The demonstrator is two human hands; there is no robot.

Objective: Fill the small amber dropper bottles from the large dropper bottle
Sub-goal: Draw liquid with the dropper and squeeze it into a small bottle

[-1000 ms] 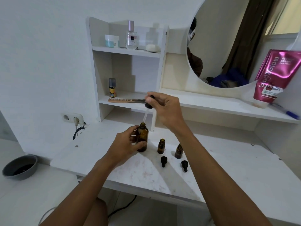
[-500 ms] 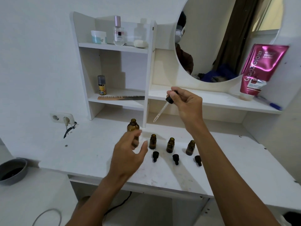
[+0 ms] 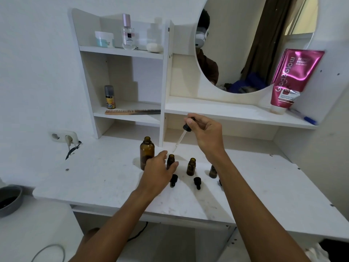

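Note:
The large amber bottle (image 3: 147, 152) stands uncapped on the white desk (image 3: 264, 186). Three small amber bottles stand in a row to its right: the left one (image 3: 171, 160), the middle one (image 3: 191, 166), and the right one (image 3: 212, 172), which is half hidden by my right forearm. My right hand (image 3: 206, 135) pinches the black bulb of the large dropper (image 3: 182, 137), whose glass tip hangs just above the left small bottle. My left hand (image 3: 158, 170) closes round that left small bottle. Small black dropper caps (image 3: 173, 180) (image 3: 197, 182) lie in front of the bottles.
A white shelf unit (image 3: 164, 82) stands behind the bottles, holding a comb (image 3: 132, 111), a small can (image 3: 110, 97) and cosmetics. A pink tube (image 3: 290, 80) leans on the right ledge by a round mirror (image 3: 255, 44). A wall socket (image 3: 64, 137) sits at left, a grey bowl (image 3: 9, 200) lower left.
My right hand lifted the dropper out of the large bottle and carried it right and down over the left small bottle. My left hand let go of the large bottle and moved to that small bottle.

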